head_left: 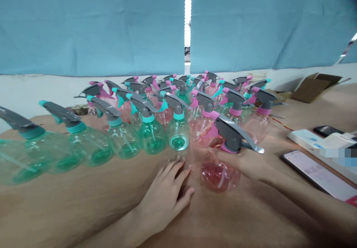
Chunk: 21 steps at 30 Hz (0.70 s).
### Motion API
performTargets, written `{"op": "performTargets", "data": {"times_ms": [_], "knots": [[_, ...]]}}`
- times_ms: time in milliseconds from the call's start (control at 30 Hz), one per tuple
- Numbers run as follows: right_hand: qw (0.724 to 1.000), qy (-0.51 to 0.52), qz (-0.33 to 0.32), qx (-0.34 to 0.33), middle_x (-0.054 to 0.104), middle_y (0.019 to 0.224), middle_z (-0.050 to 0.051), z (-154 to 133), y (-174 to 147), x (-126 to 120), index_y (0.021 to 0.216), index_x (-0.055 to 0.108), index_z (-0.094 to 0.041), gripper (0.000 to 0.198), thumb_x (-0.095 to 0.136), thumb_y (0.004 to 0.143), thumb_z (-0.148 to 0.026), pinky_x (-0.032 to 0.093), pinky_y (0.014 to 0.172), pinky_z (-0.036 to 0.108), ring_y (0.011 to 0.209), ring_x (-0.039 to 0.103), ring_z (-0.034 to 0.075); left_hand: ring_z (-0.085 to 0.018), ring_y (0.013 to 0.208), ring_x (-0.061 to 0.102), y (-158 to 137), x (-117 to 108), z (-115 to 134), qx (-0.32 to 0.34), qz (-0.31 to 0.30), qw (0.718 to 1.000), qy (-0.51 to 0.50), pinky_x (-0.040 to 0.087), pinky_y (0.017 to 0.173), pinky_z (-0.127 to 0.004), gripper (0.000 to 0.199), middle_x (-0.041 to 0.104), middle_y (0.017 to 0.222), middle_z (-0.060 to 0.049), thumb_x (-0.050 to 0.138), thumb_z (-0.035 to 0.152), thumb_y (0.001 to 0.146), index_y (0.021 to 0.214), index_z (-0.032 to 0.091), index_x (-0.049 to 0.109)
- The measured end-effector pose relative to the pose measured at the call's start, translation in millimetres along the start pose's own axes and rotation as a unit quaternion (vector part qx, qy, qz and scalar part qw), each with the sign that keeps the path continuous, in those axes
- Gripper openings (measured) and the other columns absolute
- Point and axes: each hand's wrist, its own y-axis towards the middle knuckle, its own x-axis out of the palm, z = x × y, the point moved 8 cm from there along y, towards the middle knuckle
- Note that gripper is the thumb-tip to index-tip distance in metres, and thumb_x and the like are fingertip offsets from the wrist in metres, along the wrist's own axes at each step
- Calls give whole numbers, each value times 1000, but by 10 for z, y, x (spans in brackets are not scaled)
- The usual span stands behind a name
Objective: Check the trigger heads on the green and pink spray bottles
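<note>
My right hand (242, 161) is closed round the upper part of a pink spray bottle (220, 177) with a grey and pink trigger head. Its clear body shows a dip tube inside, and its base is near the tabletop; contact is hard to tell. To the left of it my left hand (169, 196) lies palm down on the table, fingers spread and holding nothing. Just beyond those fingertips stands a green spray bottle (179, 132) with a turquoise collar. Part of my right hand is hidden behind the grey spray head.
Several green spray bottles (152, 138) form a front row reaching left, with more pink and green ones crowded behind. On the right lie a phone (320, 173) and a white power strip (315, 140). A cardboard box (311, 88) sits farther back, before blue curtains (92, 24).
</note>
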Motion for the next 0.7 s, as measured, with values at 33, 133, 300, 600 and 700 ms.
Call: {"op": "performTargets", "data": {"times_ms": [33,133,300,600,700], "knots": [[1000,9,-8,16,70,74,2,45,-2,12,72,57,-25,7,55,69,-30,56,68,34,71,68,20,-31,127,41,3,-2,0,0,1,1000,1,37,101,-50,45,46,139,-14,50,35,94,133,14,49],[997,36,-46,45,72,84,3,141,-12,67,82,62,-24,14,58,71,-30,54,79,37,81,68,21,-31,127,41,10,-6,1,2,6,1000,2,38,101,-49,44,46,139,-13,49,35,94,132,14,49],[997,51,-54,31,72,87,4,122,-2,83,85,64,-24,13,59,74,-28,54,80,38,84,69,21,-31,127,42,9,-9,5,3,12,1000,-1,38,100,-49,44,47,139,-14,50,34,93,132,14,49],[994,84,-63,19,71,87,2,59,-6,84,90,66,-27,18,58,74,-23,56,77,34,81,68,19,-30,127,41,20,-6,-1,-5,4,1000,-4,37,101,-49,44,46,139,-13,51,35,93,132,15,49],[995,69,-61,26,70,81,2,31,5,75,80,62,-24,8,58,74,-26,56,77,34,81,68,20,-30,128,41,26,-11,5,-8,-1,1000,-9,37,101,-49,45,46,139,-14,51,34,93,132,14,49]]}}
